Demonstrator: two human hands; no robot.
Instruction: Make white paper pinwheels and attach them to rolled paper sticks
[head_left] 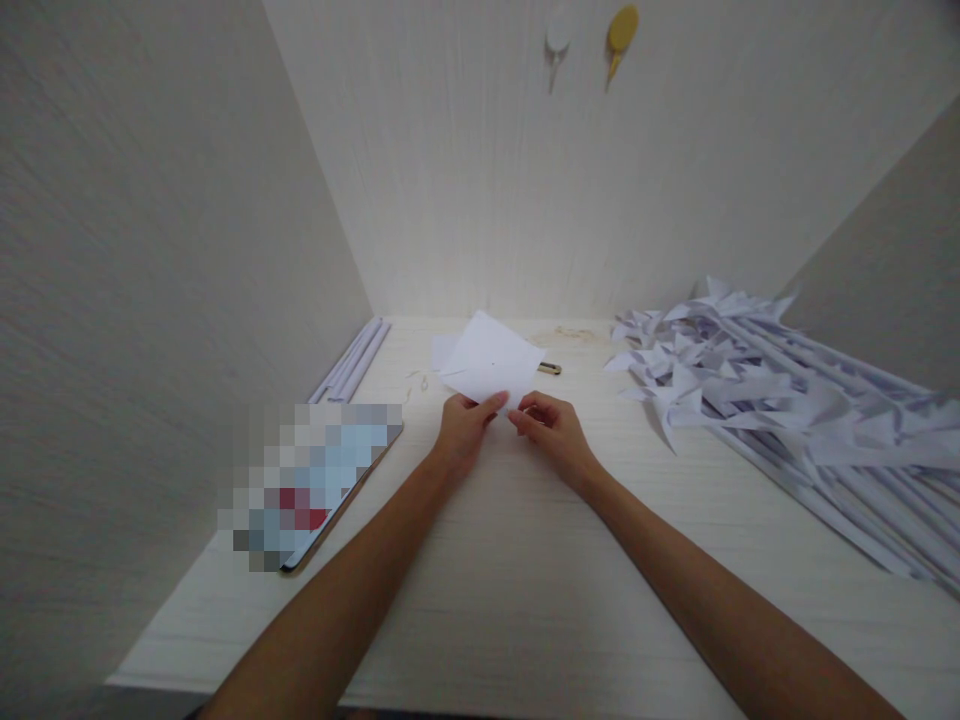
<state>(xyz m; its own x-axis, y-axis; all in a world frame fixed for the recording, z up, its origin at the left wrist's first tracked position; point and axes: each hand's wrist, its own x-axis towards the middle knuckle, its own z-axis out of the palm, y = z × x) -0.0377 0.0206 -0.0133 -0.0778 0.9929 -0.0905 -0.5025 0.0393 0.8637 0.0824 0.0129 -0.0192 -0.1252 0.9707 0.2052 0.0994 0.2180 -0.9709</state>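
A square white sheet of paper is raised over the table, one corner pointing away from me. It has a small dark dot in its middle and a slit near its left corner. My left hand pinches the near corner, thumb on top. My right hand is closed at the same corner, its thumb and curled fingers against the paper's edge. Behind the sheet lies more white paper and a utility knife, both partly covered.
Rolled paper sticks lie along the left wall, with a blurred-out phone nearer me. A heap of paper pinwheels on rolled sticks fills the right side. Rubber bands lie on the white table. Two hooks hang on the back wall.
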